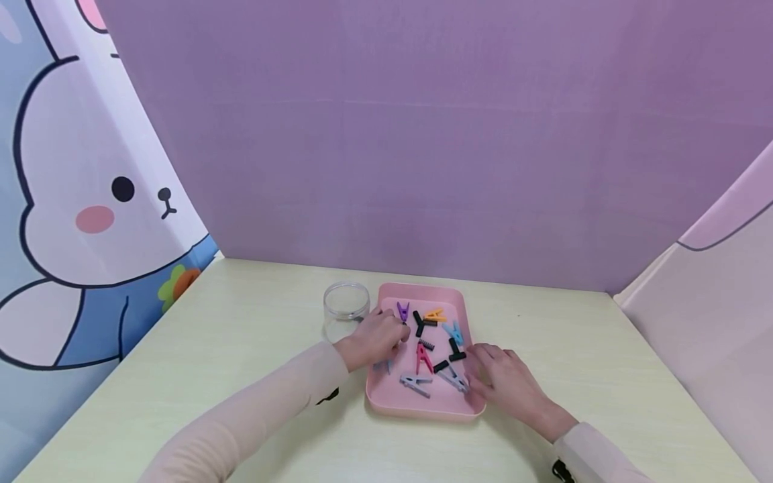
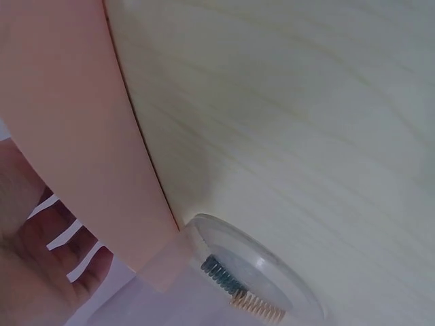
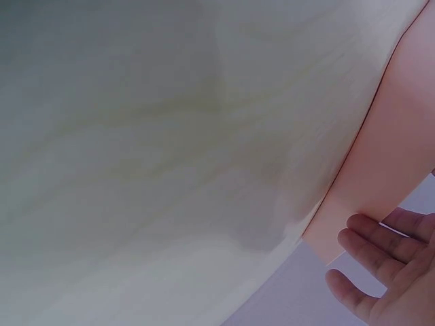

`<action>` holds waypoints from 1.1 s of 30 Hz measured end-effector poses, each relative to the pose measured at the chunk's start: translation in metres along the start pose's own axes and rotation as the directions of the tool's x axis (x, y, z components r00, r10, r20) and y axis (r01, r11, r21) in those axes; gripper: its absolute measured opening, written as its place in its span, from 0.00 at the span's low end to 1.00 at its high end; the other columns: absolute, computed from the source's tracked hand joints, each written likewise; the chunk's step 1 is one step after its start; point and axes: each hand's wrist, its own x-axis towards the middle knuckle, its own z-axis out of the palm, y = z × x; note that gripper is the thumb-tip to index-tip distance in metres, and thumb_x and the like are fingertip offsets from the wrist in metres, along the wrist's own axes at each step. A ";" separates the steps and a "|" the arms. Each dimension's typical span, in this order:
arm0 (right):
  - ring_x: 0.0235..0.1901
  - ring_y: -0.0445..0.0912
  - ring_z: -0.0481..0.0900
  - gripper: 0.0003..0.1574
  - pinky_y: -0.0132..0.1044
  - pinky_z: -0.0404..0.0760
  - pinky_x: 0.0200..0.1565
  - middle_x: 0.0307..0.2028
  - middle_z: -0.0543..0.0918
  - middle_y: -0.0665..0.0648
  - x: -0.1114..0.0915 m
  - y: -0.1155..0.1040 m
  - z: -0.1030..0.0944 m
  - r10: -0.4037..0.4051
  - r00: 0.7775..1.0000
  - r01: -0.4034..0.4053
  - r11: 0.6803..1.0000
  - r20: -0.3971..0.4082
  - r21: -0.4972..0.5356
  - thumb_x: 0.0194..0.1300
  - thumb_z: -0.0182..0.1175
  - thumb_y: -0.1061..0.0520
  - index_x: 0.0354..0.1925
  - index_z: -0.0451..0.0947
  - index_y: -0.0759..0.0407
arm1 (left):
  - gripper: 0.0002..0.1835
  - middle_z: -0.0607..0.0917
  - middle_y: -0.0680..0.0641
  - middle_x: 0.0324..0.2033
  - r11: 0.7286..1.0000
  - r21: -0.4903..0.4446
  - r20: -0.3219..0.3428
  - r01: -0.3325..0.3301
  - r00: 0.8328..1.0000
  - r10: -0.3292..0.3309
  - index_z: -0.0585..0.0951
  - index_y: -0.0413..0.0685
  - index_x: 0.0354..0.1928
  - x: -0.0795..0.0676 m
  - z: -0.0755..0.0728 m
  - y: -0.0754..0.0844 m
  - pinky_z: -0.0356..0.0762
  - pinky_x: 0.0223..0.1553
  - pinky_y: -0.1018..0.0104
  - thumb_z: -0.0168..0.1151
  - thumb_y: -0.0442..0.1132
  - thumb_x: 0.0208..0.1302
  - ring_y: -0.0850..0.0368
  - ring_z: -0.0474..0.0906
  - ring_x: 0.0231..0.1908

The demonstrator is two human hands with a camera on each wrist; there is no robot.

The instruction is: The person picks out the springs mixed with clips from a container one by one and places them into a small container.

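Note:
My left hand [image 1: 377, 335] reaches over the left rim of a pink tray [image 1: 423, 409], its fingers bent downward. The fingertips are hidden in the head view, so whether they hold anything does not show. In the left wrist view that hand [image 2: 41, 251] appears beyond the tray wall. On the right rim rests my right hand [image 1: 507, 382], its fingers loosely extended against the tray. Inside lie a purple clothespin [image 1: 403, 310], an orange one [image 1: 435, 314], a pink-red one [image 1: 424, 358], blue ones [image 1: 455, 333], grey ones [image 1: 417, 384] and several small black clips [image 1: 419, 324].
Beside the tray's left side stands a clear round jar [image 1: 347, 298]. At its bottom are a dark ridged piece [image 2: 223, 275] and a tan ridged piece [image 2: 258, 307]. Pale wooden tabletop [image 1: 272, 295] surrounds both, and a purple backdrop [image 1: 423, 168] rises behind.

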 end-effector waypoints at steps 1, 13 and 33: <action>0.49 0.52 0.76 0.28 0.50 0.74 0.48 0.47 0.80 0.57 0.000 0.000 0.000 0.000 1.000 0.000 1.000 -0.003 0.001 0.51 0.65 0.49 0.49 0.74 0.61 | 0.08 0.84 0.58 0.33 1.000 -0.001 0.001 0.000 1.000 0.000 0.82 0.59 0.38 0.000 0.000 0.000 0.68 0.46 0.60 0.63 0.42 0.55 0.59 0.73 0.36; 0.49 0.51 0.76 0.28 0.50 0.74 0.47 0.47 0.80 0.57 -0.001 0.000 0.001 -0.001 1.000 0.001 1.000 -0.010 0.000 0.50 0.65 0.50 0.48 0.75 0.61 | 0.07 0.84 0.59 0.30 0.999 -0.038 0.009 -0.016 1.000 0.017 0.82 0.59 0.34 0.002 -0.001 -0.002 0.66 0.47 0.59 0.63 0.40 0.53 0.60 0.73 0.35; 0.49 0.52 0.76 0.28 0.50 0.74 0.47 0.47 0.80 0.57 0.000 -0.001 -0.001 -0.003 1.000 0.003 1.000 -0.008 -0.003 0.51 0.65 0.49 0.48 0.75 0.61 | 0.06 0.82 0.59 0.29 0.996 -0.066 -0.048 -0.063 0.997 0.060 0.83 0.57 0.37 -0.002 -0.003 -0.011 0.65 0.42 0.64 0.61 0.41 0.56 0.61 0.69 0.35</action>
